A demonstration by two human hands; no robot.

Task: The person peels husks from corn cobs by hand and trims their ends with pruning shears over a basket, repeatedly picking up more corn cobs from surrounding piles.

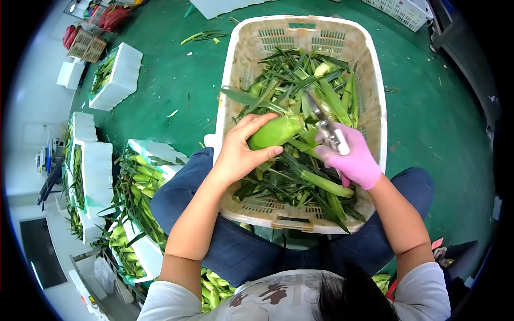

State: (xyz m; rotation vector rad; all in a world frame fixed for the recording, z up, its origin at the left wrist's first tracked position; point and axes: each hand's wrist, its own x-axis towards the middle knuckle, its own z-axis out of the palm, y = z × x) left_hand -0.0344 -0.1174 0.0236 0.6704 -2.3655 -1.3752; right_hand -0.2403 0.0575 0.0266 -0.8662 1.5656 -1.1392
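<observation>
My bare left hand (243,151) is wrapped round a green ear of corn (276,132), held level over a white plastic crate (381,101). In a pink glove, my right hand (350,155) grips metal pruning shears (327,128), slightly blurred, with their blades pointing up and left, just right of the ear's cut end. Below both hands, the crate holds a heap of green husk leaves and stalk pieces (324,184). The crate sits between my knees.
At the left, white foam boxes (97,171) hold unhusked corn (142,184). Another foam box (120,77) stands at the upper left. More corn (214,289) lies beneath me. A white crate (399,13) is at the upper right. Leaf scraps (203,36) lie on the green floor.
</observation>
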